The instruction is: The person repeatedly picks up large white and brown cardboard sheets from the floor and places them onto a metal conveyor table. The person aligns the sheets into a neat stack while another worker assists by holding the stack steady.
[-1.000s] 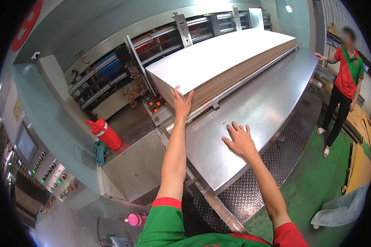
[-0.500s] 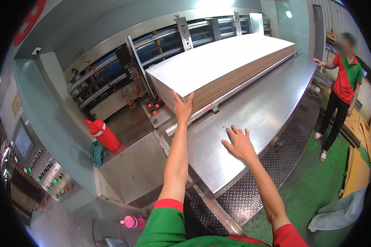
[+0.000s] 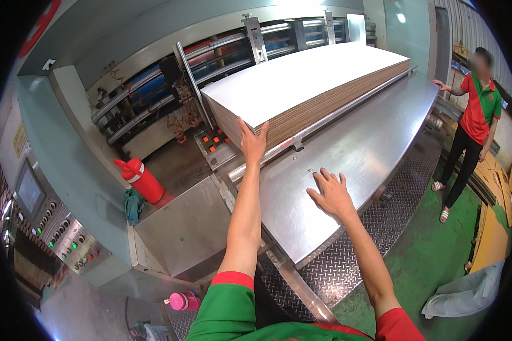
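A thick stack of white-topped cardboard sheets [image 3: 301,85] lies on the steel feed table [image 3: 358,148] of a large machine. My left hand [image 3: 251,139] presses flat, fingers up, against the near corner of the stack's brown edge. My right hand [image 3: 330,192] rests palm down with fingers spread on the bare steel table, a little in front of the stack and apart from it. Neither hand holds anything.
A red jug [image 3: 141,179] and a teal cloth [image 3: 133,203] sit on the machine ledge at left. A control panel [image 3: 57,233] is at far left. Another person in a red shirt [image 3: 477,119] stands at the table's far right end. A pink bottle [image 3: 183,300] lies below.
My left hand stays against the stack's corner and my right hand stays on the table; the view has shifted only slightly.
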The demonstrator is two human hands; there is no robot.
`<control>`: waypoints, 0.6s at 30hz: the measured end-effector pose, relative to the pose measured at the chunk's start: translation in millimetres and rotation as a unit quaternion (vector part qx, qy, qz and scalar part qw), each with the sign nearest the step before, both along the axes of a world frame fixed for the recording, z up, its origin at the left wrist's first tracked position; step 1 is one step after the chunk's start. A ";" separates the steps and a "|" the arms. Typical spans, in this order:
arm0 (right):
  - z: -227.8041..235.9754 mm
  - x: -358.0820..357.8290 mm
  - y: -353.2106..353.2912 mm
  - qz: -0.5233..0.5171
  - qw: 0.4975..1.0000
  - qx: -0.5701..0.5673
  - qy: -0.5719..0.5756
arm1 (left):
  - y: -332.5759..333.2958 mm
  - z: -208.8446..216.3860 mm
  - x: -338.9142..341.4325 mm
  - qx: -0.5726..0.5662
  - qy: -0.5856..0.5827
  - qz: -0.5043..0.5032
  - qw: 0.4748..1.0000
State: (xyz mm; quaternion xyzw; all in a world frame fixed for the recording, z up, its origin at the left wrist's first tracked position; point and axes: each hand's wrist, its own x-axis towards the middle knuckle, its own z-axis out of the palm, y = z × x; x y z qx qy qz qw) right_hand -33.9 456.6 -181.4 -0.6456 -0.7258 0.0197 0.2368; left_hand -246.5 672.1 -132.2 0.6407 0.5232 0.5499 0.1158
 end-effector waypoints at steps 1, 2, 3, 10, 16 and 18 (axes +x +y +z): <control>0.2 0.0 0.0 0.000 1.000 0.001 0.001 | 0.5 -0.3 0.1 -0.004 0.001 0.001 1.000; 0.0 0.0 0.1 0.000 1.000 0.004 0.002 | 0.9 -0.8 0.2 -0.001 -0.002 0.000 1.000; -0.3 0.0 0.3 -0.001 1.000 0.007 0.003 | 1.3 -1.4 0.3 -0.002 -0.002 0.001 1.000; -4.5 1.6 5.6 -0.010 1.000 0.023 0.017 | -5.4 -3.3 -0.4 0.012 0.011 0.011 1.000; -5.0 1.1 6.5 -0.025 0.999 0.020 0.021 | -45.5 -5.2 -7.9 -0.121 0.103 -0.006 0.987; -5.3 0.9 5.1 -0.025 0.999 0.020 0.030 | -69.0 -14.1 -15.4 -0.206 0.200 -0.020 0.958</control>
